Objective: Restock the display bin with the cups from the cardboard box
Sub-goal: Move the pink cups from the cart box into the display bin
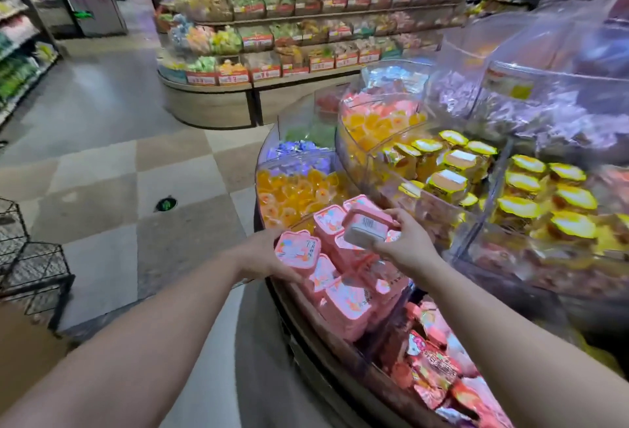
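Both arms reach over the pink pile in the display bin (340, 332). The left hand (262, 254) holds a pink cup (297, 252) lid up at the pile's near-left edge, its grip wrapped round the cup's side. The right hand (405, 247) pinches a second cup (366, 228), tipped so its barcoded underside faces us, just above the stacked pink cups (343, 295). Orange jelly cups (292, 189) fill the next compartment. At the left edge sits what may be a cardboard box (23, 359), too blurred to be sure.
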Available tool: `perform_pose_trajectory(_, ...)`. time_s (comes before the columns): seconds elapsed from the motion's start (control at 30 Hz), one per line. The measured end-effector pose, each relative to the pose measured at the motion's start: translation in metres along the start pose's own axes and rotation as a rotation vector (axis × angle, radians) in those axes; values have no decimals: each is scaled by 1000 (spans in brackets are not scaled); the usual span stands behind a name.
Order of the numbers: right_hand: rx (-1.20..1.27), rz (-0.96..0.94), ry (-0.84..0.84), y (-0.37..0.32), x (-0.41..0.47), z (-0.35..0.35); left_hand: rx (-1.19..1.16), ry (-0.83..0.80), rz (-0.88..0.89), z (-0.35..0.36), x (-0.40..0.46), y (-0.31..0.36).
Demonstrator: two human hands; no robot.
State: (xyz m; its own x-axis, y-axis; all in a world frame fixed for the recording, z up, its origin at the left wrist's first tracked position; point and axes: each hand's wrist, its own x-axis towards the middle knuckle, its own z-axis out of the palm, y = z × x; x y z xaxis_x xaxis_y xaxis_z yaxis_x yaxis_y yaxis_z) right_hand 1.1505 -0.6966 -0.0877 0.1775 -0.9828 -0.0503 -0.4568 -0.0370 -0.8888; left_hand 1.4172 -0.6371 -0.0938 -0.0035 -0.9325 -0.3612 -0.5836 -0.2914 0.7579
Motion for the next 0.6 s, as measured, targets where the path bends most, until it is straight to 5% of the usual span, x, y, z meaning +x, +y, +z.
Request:
perform_pose_trajectory(0.23,-71,55,172,-3,8,22,230,-261,222,2,57,1)
perform_pose_trajectory(0.6,-127,242,470,-14,-14,79,190,-539,450,-6,104,-28)
